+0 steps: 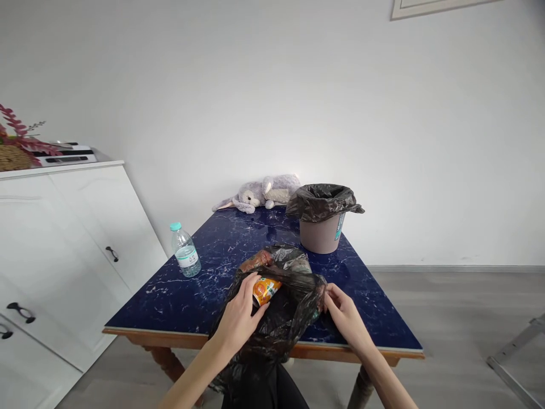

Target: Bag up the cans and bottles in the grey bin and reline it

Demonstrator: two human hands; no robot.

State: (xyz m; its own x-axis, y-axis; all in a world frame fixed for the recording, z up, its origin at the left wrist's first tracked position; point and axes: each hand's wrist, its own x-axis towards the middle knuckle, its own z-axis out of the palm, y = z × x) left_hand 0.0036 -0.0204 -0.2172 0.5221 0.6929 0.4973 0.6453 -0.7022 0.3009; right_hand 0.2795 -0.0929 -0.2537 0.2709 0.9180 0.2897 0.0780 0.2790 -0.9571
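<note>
My left hand [242, 309] is closed round an orange drink can [264, 291] at the mouth of a black plastic bag [276, 329]. The can lies tilted, its printed side up. On the bag's right side, my right hand [343, 312] pinches the rim between thumb and fingers. The bag slumps over the table's near edge and hangs down in front. Through its thin film, reddish and pale shapes show at the back; I cannot make out what they are.
On the blue marbled table [238, 238], a clear water bottle [185, 251] stands left. A bin [320, 234] lined with a black bag [317, 207] stands back right. A plush rabbit [259, 193] lies by the wall. White cabinets [76, 227] are on the left.
</note>
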